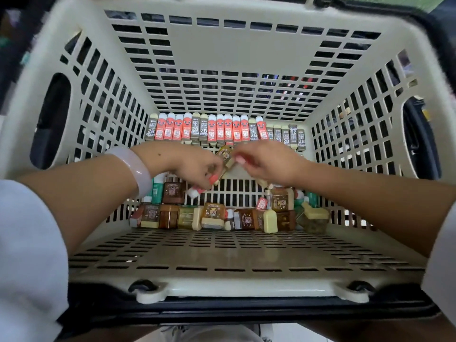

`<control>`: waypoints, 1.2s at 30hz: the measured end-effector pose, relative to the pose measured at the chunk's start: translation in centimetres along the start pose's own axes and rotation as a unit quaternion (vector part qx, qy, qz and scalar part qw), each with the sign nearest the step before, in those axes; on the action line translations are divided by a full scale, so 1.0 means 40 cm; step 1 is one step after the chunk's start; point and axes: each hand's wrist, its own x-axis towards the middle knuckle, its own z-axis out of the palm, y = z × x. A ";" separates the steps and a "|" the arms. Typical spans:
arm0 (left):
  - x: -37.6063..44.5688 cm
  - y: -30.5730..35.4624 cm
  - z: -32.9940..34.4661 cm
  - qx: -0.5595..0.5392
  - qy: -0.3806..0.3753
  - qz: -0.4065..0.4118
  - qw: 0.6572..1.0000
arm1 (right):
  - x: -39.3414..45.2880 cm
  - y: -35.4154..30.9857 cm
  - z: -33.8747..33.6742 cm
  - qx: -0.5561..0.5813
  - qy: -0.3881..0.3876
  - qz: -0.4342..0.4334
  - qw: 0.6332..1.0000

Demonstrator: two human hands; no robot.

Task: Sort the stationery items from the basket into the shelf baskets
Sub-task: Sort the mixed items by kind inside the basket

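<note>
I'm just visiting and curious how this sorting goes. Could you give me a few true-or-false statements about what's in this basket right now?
1. A row of erasers stands along the basket's far wall. True.
2. Both hands are outside the basket. False: the left hand and right hand reach inside.
3. The left wrist wears a pale bangle. True.
4. The basket is red. False: it is cream.
</note>
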 end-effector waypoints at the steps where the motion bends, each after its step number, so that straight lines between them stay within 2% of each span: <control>1: 0.000 -0.002 -0.003 -0.015 0.029 0.000 0.999 | 0.007 0.012 -0.011 0.052 0.049 0.073 0.995; 3: 0.002 -0.006 -0.008 -0.028 0.089 -0.002 0.996 | 0.019 0.044 -0.027 0.145 0.152 0.206 0.956; 6: 0.005 -0.008 -0.016 -0.047 0.160 -0.001 0.986 | 0.026 0.088 -0.037 0.189 0.253 0.331 0.889; 8: 0.007 -0.009 -0.019 -0.050 0.199 0.002 0.979 | 0.033 0.108 -0.036 0.200 0.264 0.380 0.864; 10: 0.009 -0.008 -0.018 -0.054 0.226 0.000 0.973 | 0.044 0.120 -0.022 0.239 0.240 0.416 0.844; 14: 0.010 -0.006 -0.016 -0.119 0.254 -0.013 0.960 | 0.054 0.114 0.001 0.327 0.226 0.434 0.809; 17: 0.009 -0.001 -0.017 -0.222 0.260 -0.017 0.939 | 0.039 0.115 -0.017 0.251 0.175 0.427 0.851; 20: 0.006 0.006 -0.019 -0.314 0.282 -0.021 0.906 | 0.034 0.083 -0.043 0.205 0.204 0.408 0.866; 21: 0.006 0.010 -0.019 -0.363 0.287 -0.016 0.886 | 0.035 0.061 -0.048 0.243 0.211 0.382 0.866; 23: 0.006 0.022 -0.020 -0.458 0.286 0.005 0.841 | 0.037 0.005 -0.049 0.385 0.150 0.318 0.854; 25: 0.006 0.033 -0.022 -0.512 0.284 0.022 0.810 | 0.035 -0.042 -0.038 0.506 0.081 0.265 0.817; 26: 0.008 0.037 -0.022 -0.527 0.283 0.027 0.801 | 0.035 -0.054 -0.031 0.542 0.081 0.252 0.798; 28: 0.010 0.040 -0.020 -0.512 0.284 0.021 0.810 | 0.039 -0.052 -0.028 0.558 0.126 0.267 0.776; 31: 0.013 0.037 -0.013 -0.440 0.274 -0.002 0.855 | 0.037 -0.011 -0.048 0.531 0.178 0.319 0.764; 33: 0.020 0.037 -0.003 -0.411 0.260 -0.011 0.874 | 0.026 0.021 -0.057 0.463 0.151 0.333 0.808; 36: 0.028 0.033 -0.001 -0.344 0.280 -0.037 0.895 | 0.017 0.044 -0.041 0.309 0.128 0.343 0.878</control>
